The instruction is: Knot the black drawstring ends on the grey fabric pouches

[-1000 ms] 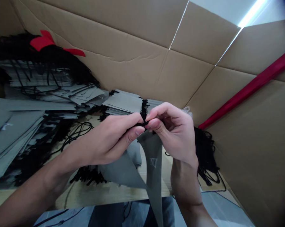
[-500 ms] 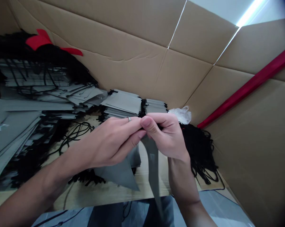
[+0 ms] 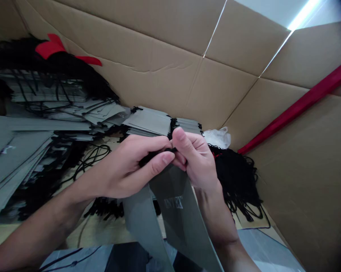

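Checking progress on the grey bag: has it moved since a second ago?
Yes. The grey bag has swung to face the camera, its printed panel now broad below the hands; the grey stack behind stays put.

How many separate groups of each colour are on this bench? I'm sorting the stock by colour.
Grey: 4 - the bag pinched by the left hand and right hand, plus three stacks
Black: 2 - cord bundle, loose cords
Red: 2 - strip, piece
White: 1 - plastic wad
Total: 9
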`<action>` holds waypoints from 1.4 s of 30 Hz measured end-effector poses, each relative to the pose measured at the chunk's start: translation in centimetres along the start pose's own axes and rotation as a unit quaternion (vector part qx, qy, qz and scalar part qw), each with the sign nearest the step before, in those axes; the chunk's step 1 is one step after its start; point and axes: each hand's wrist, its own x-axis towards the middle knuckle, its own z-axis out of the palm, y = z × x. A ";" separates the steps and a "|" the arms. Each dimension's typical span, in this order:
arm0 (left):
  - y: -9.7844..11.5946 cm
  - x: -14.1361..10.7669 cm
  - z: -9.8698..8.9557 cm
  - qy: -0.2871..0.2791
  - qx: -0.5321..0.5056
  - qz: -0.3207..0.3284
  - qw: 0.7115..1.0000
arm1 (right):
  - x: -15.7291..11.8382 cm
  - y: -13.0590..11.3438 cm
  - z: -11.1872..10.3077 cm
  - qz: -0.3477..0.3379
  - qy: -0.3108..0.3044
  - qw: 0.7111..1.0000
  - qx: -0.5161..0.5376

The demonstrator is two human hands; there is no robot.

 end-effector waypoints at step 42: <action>-0.2 -1.1 -0.9 0.179 -0.220 -0.034 0.958 | 1.0 2.6 -1.6 -0.048 -0.210 0.918 -0.332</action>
